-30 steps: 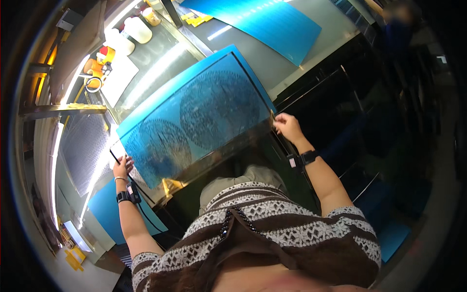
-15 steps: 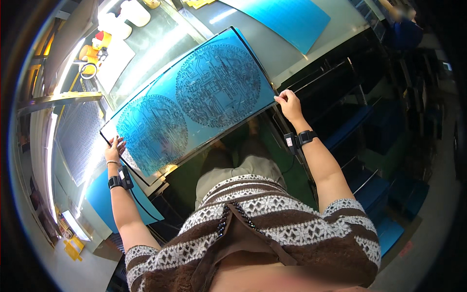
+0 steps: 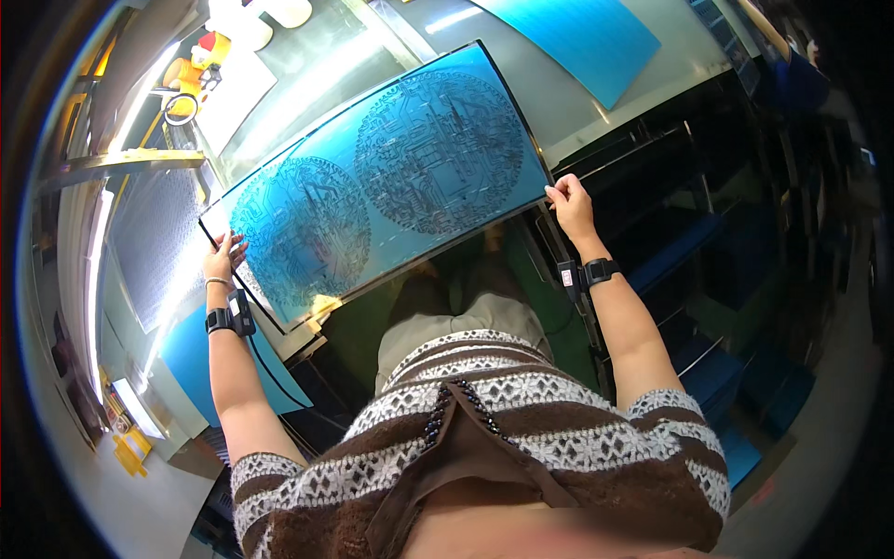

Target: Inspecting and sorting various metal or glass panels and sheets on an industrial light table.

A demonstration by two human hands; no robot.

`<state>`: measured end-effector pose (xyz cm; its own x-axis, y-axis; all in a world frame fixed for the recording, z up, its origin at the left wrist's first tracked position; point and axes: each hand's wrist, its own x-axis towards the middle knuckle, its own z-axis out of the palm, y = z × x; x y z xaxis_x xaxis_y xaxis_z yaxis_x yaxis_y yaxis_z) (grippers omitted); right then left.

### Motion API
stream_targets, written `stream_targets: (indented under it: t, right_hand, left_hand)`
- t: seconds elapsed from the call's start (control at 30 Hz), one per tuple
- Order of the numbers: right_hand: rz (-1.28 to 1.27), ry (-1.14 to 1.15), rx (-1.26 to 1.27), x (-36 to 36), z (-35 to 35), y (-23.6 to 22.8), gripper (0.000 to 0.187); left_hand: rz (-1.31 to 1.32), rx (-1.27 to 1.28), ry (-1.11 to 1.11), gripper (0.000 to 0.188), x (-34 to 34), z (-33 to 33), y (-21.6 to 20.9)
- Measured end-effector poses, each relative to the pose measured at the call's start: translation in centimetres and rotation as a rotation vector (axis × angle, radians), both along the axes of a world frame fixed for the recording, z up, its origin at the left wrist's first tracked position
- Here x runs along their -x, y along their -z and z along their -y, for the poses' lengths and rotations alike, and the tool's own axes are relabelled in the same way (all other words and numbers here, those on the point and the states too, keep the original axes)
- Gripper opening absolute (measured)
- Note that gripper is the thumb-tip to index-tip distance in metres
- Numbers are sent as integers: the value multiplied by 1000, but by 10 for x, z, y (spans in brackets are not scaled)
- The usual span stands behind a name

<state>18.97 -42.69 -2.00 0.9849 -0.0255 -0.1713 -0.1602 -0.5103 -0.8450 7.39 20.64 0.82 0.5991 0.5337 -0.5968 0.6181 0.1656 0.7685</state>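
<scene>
A wide see-through blue panel (image 3: 363,210) with a thin dark border spans the space between my hands. Two large round patterns of dark circuit-like lines cover it. It slants, its right end farther away than its left. My left hand (image 3: 224,253) grips the left end, the thumb at the edge and the other fingers partly hidden around it. My right hand (image 3: 570,201) is closed, pinching the panel's right edge near its near corner between thumb and fingers. Both wrists carry black straps with small boxes.
Beyond the panel is a bright glass-topped bench (image 3: 307,107). A plain blue sheet (image 3: 587,42) lies at the far right, another blue sheet (image 3: 228,368) at the left. A dark rack (image 3: 652,200) stands on the right. A toy figure (image 3: 194,73) and white bottles (image 3: 244,23) stand far left.
The panel, both hands and the surroundings appear slightly higher and, mostly, farther right in view. My grip on both ends of the panel looks the same.
</scene>
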Motion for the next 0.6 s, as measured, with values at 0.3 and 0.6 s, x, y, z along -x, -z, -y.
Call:
stream_targets:
  t: [0.3,0.6]
  right_hand:
    - [-34,9,8,1,3,0,17]
    - [186,-94,75,1,-12,3,13]
  left_hand:
    - [-34,13,18,19,-16,-2,9]
    - [41,-136,-109,51,9,-64,53]
